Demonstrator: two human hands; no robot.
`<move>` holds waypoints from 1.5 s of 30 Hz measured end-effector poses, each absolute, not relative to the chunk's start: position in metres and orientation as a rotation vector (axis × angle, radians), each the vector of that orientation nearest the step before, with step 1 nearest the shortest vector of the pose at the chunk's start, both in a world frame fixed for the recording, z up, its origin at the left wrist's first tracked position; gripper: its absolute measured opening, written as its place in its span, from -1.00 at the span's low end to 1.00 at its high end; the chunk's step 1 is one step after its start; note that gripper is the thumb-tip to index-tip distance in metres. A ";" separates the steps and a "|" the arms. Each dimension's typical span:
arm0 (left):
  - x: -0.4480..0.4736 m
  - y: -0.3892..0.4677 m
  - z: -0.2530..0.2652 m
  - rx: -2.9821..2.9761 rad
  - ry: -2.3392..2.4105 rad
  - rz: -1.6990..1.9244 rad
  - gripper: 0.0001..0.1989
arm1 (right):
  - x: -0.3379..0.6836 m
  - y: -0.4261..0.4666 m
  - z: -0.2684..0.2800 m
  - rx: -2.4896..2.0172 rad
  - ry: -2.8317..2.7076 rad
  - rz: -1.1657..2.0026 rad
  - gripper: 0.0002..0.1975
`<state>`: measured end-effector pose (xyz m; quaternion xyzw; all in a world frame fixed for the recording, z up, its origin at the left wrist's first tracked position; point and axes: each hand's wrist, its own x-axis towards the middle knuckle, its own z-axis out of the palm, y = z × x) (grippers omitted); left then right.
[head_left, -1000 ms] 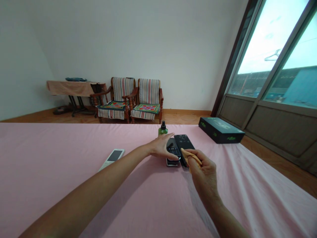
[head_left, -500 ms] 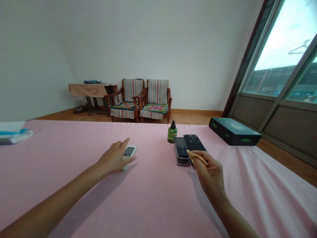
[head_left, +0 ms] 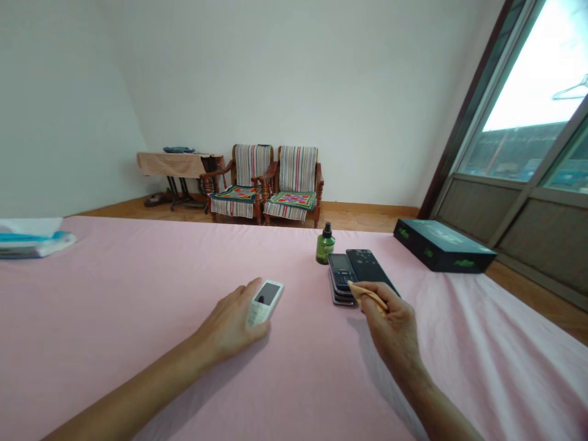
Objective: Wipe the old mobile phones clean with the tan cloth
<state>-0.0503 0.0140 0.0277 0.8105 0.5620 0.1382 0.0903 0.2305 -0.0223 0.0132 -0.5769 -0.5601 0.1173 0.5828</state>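
Note:
Held along its sides, a white keypad mobile phone (head_left: 267, 295) lies in the grip of my left hand (head_left: 232, 321), its dark screen facing up. My right hand (head_left: 390, 318) pinches a folded tan cloth (head_left: 367, 294). The cloth's tip is at the lower right corner of a dark keypad phone (head_left: 340, 269), which tops a small stack of phones. Beside the stack lies a black flat rectangular item (head_left: 367, 264) with a pattern near its far end; my right hand partly covers it. Behind them stands a green bottle (head_left: 325, 246) with a black cap.
A pink cloth (head_left: 294, 380) covers the surface. A black box (head_left: 443, 245) sits at the far right, and a white and blue packet (head_left: 32, 242) at the far left. Two wooden chairs (head_left: 294, 174) and a small table (head_left: 177, 164) stand against the wall.
My left hand has closed on the white phone and moved it right, toward the middle. My right hand with the cloth has hardly moved. The view has shifted slightly left.

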 end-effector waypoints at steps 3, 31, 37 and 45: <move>-0.032 -0.006 0.028 2.340 1.466 0.492 -0.36 | 0.227 -0.024 0.013 -1.337 -1.341 0.251 -0.82; -0.029 0.017 0.013 2.464 0.857 0.416 0.16 | 0.187 -0.008 -0.007 -1.321 -1.963 0.408 -0.76; -0.027 0.016 0.016 2.478 0.861 0.417 0.14 | 0.190 -0.016 -0.005 -1.235 -2.071 0.432 -0.76; -0.025 0.018 0.011 2.508 0.874 0.373 0.23 | 0.188 -0.033 -0.007 -1.204 -2.051 0.524 -0.77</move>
